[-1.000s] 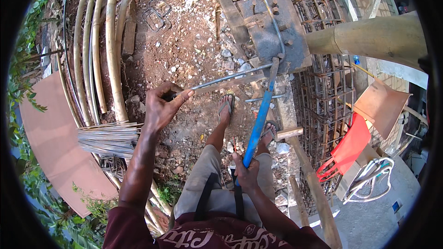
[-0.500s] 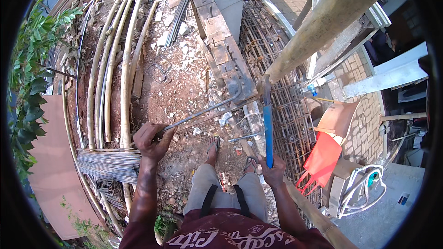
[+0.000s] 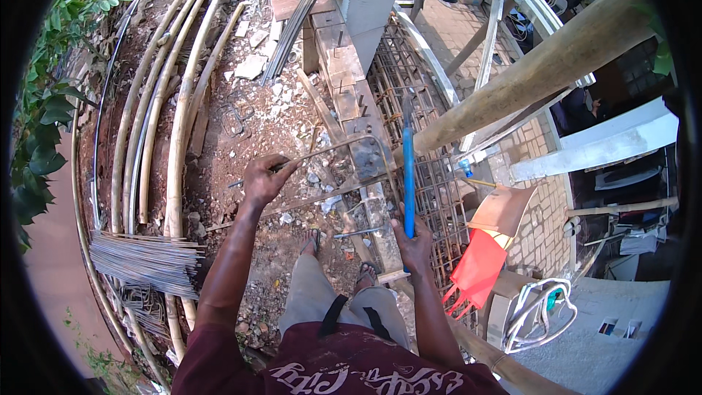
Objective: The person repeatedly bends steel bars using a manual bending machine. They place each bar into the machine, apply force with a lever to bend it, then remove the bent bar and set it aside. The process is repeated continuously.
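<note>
**Left hand [image 3: 265, 181] on a bent bar [image 3: 329, 148], right hand [image 3: 413, 241] on a blue tool [image 3: 409, 183]**

Far over on the left of my camera view, I see green leaves [image 3: 47, 132] above a big brown sheet [image 3: 55, 278]. Next come long bamboo poles [image 3: 183, 102], lying side by side on the dirt. Near their lower ends I see a bundle of thin metal rods [image 3: 146, 262].

Then comes the left hand. Its fingers and thumb are closed around the bent bar, near one end. The bar slants up to the right from there and turns a corner over a dark plate [image 3: 365, 157] on a long wooden bench [image 3: 355, 106]. I see pegs poking up from the bench.

Below the bench are two feet in sandals, and a short rod [image 3: 358, 233] lies near them.

Just right of the bar's corner I see the blue tool, its metal head pointing up and away. The right hand is wrapped around the low end of its handle. I can't tell if the tool touches the bar.

Farther right is a rusty steel cage [image 3: 439, 197], with a thick pole [image 3: 541, 62] slanting above it. Past the cage I see a red bag [image 3: 479, 271] and some looped white tubes [image 3: 523, 314].
</note>
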Demonstrator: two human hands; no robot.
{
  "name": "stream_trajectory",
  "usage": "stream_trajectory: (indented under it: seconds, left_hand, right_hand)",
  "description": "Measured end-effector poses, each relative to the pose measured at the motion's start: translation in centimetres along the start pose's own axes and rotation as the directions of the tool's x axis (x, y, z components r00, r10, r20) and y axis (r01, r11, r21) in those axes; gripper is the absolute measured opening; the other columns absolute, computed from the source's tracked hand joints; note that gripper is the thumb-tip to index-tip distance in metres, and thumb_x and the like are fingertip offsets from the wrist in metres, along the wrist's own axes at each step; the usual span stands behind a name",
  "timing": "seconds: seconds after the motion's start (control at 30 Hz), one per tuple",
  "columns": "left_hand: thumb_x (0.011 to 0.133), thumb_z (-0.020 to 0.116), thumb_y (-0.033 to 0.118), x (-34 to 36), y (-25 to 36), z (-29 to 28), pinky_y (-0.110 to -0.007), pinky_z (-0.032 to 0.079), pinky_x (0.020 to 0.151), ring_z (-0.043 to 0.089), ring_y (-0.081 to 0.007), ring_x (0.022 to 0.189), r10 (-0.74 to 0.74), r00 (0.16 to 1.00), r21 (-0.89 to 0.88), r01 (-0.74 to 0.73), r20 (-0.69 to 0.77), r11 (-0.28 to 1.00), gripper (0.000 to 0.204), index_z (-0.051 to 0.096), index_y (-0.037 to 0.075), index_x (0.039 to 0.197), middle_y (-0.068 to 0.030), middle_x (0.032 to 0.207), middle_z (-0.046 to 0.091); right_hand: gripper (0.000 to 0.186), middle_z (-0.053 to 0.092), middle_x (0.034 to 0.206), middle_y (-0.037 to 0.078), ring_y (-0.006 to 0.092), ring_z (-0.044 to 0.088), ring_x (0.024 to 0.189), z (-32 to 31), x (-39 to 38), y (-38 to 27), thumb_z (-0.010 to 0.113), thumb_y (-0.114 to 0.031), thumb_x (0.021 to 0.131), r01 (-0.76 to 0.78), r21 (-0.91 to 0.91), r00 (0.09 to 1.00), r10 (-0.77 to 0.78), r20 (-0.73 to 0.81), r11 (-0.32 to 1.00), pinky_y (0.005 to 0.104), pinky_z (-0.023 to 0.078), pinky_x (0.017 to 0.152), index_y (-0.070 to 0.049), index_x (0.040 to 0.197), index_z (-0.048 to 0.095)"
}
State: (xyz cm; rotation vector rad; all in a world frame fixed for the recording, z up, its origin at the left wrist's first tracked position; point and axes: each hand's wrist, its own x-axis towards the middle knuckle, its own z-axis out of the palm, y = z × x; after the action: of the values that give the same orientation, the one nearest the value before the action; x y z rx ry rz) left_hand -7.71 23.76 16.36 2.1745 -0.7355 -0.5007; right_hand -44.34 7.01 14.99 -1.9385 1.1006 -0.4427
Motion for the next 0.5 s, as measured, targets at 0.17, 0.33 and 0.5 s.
stream_trajectory:
  seconds: [0.17,0.33,0.5]
  left_hand:
    - [0.091,0.08,0.062,7.0,-6.2,5.9,-0.043,0.062,0.073,0.076,-0.0221,0.072,-0.088,0.981,0.158,0.061,0.173,0.986,0.054,0.086,0.012,0.11,-0.0093,0.086,0.082]
    - [0.089,0.082,0.062,11.9,-8.5,6.8,-0.044,0.059,0.074,0.074,-0.0251,0.07,-0.062,0.969,0.16,0.024,0.239,0.987,0.054,0.086,0.01,0.104,-0.0109,0.081,0.08]
    - [0.087,0.086,0.058,14.0,-9.4,7.1,-0.044,0.056,0.068,0.071,-0.024,0.064,-0.11,0.921,0.148,0.058,0.375,0.987,0.052,0.086,0.007,0.097,-0.0116,0.074,0.077]
  right_hand:
    - [0.032,0.075,0.097,0.015,0.0218,0.071,0.079,4.4,3.7,5.2,0.082,-0.018,0.093,-0.215,-0.017,0.976,0.215,0.02,0.976,0.0377,0.054,0.075,-0.002,0.121,0.078]
    - [0.033,0.076,0.1,0.015,0.0252,0.073,0.083,7.1,6.1,6.0,0.08,-0.014,0.092,-0.312,0.029,0.95,0.311,0.016,0.95,0.0385,0.055,0.079,-0.004,0.124,0.078]
    - [0.032,0.074,0.099,0.015,0.0271,0.07,0.084,6.6,5.0,3.9,0.079,-0.011,0.091,-0.168,-0.075,0.986,0.165,-0.036,0.983,0.0377,0.054,0.079,-0.004,0.122,0.079]
